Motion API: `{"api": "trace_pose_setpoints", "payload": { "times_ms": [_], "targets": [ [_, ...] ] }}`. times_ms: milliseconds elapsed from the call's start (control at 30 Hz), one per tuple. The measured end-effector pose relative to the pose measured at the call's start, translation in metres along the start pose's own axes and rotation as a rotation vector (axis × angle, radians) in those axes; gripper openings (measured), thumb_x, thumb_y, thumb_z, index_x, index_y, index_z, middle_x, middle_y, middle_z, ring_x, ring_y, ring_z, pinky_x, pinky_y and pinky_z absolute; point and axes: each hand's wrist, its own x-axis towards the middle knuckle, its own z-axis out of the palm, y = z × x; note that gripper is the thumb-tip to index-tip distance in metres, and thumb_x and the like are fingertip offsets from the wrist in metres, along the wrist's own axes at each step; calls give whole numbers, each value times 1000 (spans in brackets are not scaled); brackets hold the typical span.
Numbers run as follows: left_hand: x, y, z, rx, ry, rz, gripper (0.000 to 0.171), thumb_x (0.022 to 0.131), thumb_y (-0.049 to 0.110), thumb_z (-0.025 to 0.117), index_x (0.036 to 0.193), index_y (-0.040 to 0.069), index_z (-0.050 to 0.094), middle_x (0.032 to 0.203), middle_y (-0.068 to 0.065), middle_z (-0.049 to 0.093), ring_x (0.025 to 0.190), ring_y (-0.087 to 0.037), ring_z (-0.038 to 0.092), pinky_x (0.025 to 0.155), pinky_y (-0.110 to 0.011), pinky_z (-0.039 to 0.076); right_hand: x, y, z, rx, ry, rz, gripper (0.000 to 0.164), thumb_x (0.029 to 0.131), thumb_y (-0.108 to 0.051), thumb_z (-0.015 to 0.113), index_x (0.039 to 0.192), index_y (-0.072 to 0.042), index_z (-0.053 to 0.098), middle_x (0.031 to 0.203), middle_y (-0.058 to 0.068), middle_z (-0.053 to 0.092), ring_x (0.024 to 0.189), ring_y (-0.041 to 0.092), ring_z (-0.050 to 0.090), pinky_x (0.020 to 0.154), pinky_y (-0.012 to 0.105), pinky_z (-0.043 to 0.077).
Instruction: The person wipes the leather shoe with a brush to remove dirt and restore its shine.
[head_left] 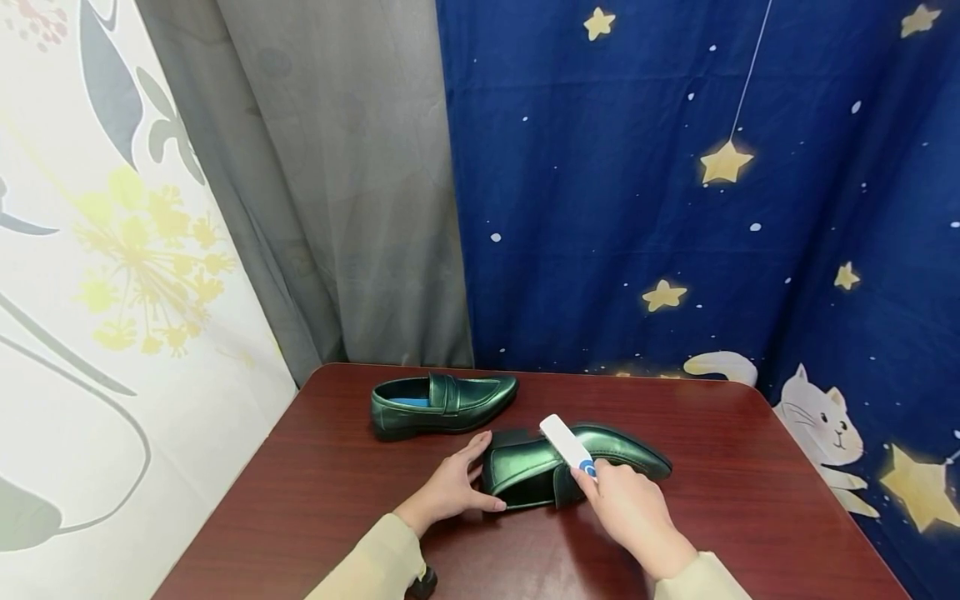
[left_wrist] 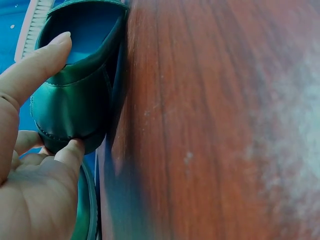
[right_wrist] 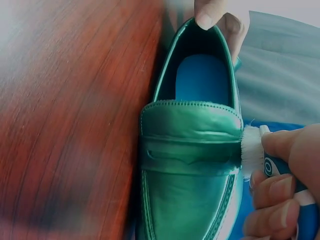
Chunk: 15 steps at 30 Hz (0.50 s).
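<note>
A shiny green loafer (head_left: 521,463) lies tipped on its side on the table, its opening facing me and its toe pointing right. My left hand (head_left: 447,490) grips it at the heel; in the left wrist view the thumb is over the rim of the opening and the fingertips press the heel (left_wrist: 70,112). My right hand (head_left: 633,510) holds a white and blue scrub brush (head_left: 566,443) across the upper side of the shoe. In the right wrist view, the white bristles (right_wrist: 252,150) meet the loafer's side beside the strap (right_wrist: 190,155). A blue insole (right_wrist: 201,80) shows inside.
A second green loafer (head_left: 442,406) stands upright behind, toward the table's back edge. The reddish-brown table (head_left: 337,467) has a rounded far edge. Grey curtain (head_left: 360,183) and a blue star-patterned curtain (head_left: 585,192) hang right behind it.
</note>
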Motion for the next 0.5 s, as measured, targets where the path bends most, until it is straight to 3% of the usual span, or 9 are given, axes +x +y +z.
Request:
{"api": "trace_pose_setpoints", "payload": {
  "times_ms": [300,500],
  "targets": [
    [1,-2,1,-6,9,22,109,60,21,86,145,9,20,151,-9,13,134,-14,19,95,-31,36,1,-11,6,-15,1,-31,40,89,-47,51,68,-14,47,52,0,40,41,18,39,38,34,29],
    [0,-1,1,-9,11,22,108,60,22,86,145,9,20,150,-4,15,133,-14,21,95,-31,36,0,-20,11,-30,21,-55,41,89,-48,52,65,-16,46,50,-1,39,40,17,39,37,34,28]
  ]
}}
